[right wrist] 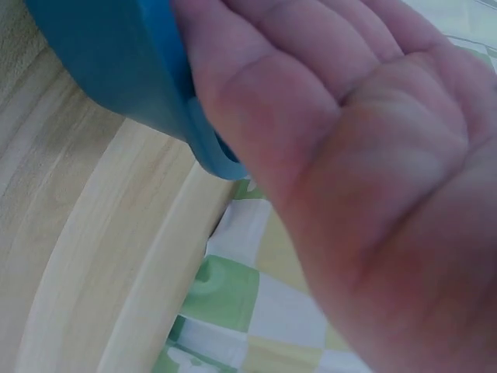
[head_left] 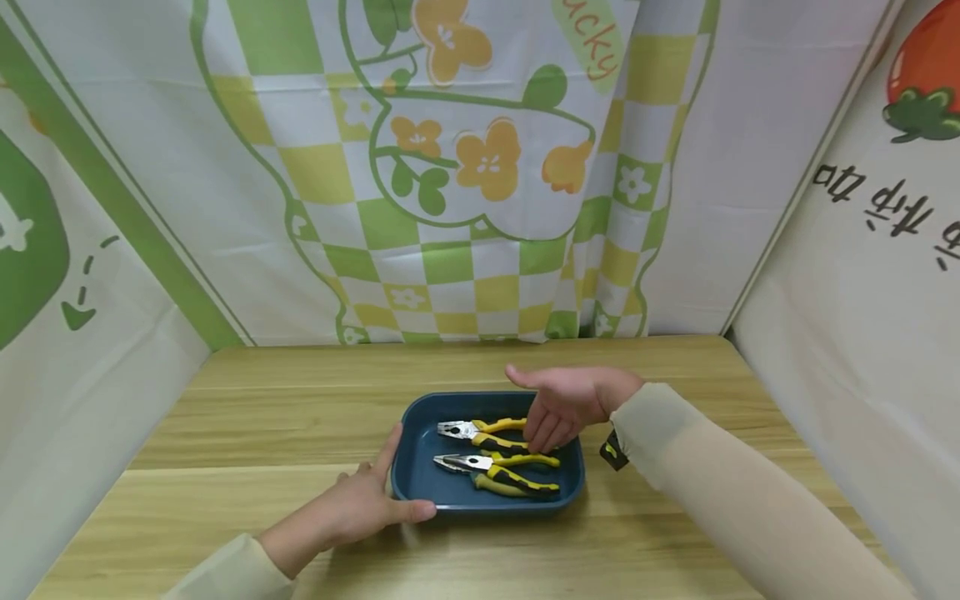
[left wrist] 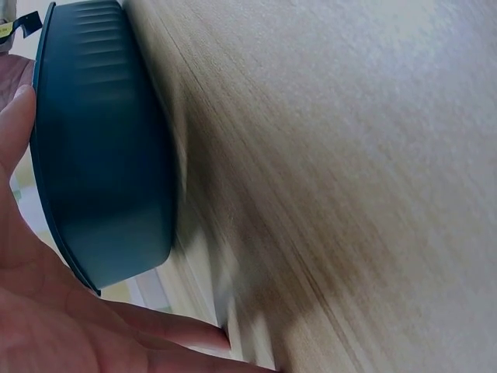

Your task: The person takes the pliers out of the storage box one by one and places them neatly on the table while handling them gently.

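Note:
A dark blue tray [head_left: 487, 506] with rounded corners stands on the wooden table. Inside it, combination pliers [head_left: 459, 430] lie on the far side and long-nose pliers [head_left: 472, 463] on the near side, heads to the left. A duller yellow handle [head_left: 501, 487] shows beneath the nearer pair; what it belongs to is partly hidden. My left hand [head_left: 363, 504] rests against the tray's left end, its thumb at the near rim and its fingers stretched out. Over the tray's right end, my right hand [head_left: 572, 407] dips straight fingers beside the yellow handles, thumb raised, palm partly showing.
The wooden table [head_left: 247, 433] ends at a checked curtain [head_left: 472, 275] behind. White printed cloth walls [head_left: 847, 333] stand at both sides. A black strap piece [head_left: 613, 450] hangs by the right sleeve.

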The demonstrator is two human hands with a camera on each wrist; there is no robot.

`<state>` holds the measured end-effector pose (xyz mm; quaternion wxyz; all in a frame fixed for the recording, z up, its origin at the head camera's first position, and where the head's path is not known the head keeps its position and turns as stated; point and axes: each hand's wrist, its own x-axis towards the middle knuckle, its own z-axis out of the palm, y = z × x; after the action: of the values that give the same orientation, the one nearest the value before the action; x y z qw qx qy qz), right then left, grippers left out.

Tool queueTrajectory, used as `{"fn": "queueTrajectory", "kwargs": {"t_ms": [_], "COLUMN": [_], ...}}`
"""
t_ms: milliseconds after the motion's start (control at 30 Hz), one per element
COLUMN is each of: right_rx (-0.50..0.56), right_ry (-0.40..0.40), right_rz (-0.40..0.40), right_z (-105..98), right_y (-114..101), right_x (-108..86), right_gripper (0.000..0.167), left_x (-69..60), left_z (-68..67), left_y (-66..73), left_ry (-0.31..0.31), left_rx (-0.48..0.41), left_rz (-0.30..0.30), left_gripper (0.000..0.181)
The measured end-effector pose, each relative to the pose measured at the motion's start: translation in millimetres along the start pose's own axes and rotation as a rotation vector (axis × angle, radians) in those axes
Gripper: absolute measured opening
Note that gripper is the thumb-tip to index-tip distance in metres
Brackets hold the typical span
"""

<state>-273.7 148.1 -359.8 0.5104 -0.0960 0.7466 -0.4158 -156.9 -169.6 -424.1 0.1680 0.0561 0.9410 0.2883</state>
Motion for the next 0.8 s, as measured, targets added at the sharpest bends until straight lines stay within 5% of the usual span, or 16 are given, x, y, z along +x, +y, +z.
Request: {"fn": "queueTrajectory", "kwargs": {"t_ms": [800], "right_rx": [-0.012], "right_ry": [-0.038], "right_rz": [0.029], "right_z": [13], "right_y": [-1], "right_x": [14.2], "right_gripper": [0.114], "left_x": [0.3], "left_z": [-0.6], "left_y": [1.8], "left_ry": [-0.009], "left_rx": [-0.012], "left_rz": [-0.026], "left_gripper": [0.128]}}
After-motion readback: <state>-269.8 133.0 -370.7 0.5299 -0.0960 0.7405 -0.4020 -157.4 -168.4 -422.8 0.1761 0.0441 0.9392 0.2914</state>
